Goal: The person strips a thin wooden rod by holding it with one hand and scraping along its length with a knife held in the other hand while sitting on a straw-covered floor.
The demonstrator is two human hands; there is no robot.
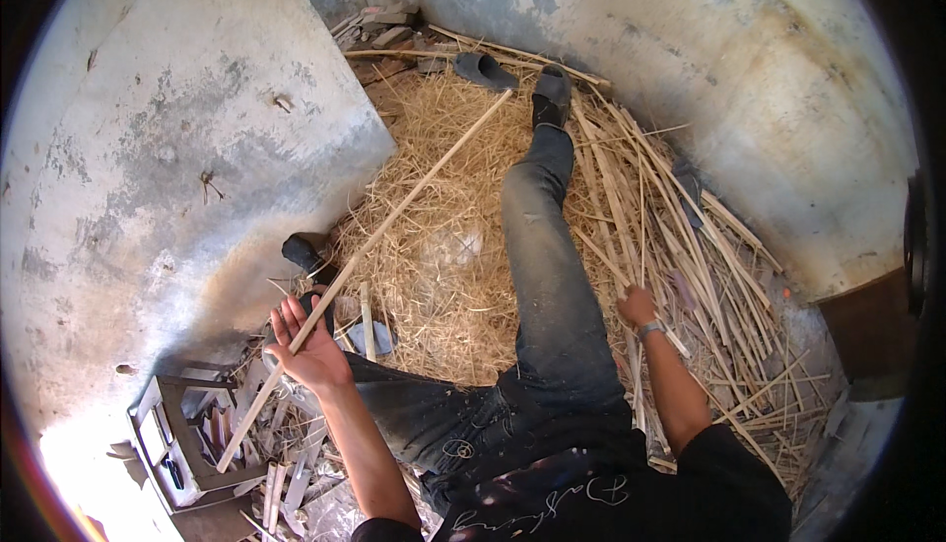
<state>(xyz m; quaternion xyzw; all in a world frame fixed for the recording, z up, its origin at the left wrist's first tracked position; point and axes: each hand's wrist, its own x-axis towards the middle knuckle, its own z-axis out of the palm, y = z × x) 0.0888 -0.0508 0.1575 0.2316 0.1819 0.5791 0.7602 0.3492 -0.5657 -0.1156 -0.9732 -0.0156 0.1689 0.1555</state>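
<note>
I sit on a floor covered in straw (434, 246), my right leg in jeans stretched out ahead. My left hand (307, 345) is wrapped loosely around a long thin bamboo stick (414, 192) that runs from near my left side up toward the far wall. My right hand (636, 305) reaches down into a heap of split bamboo strips (690, 266) on my right and closes on one of them; the fingers are partly hidden among the strips.
Stained concrete walls (197, 128) close in on the left and the back right. A dark sandal (485, 70) lies at the far end beside wood scraps. A small metal stool (172, 434) and wood offcuts sit at lower left.
</note>
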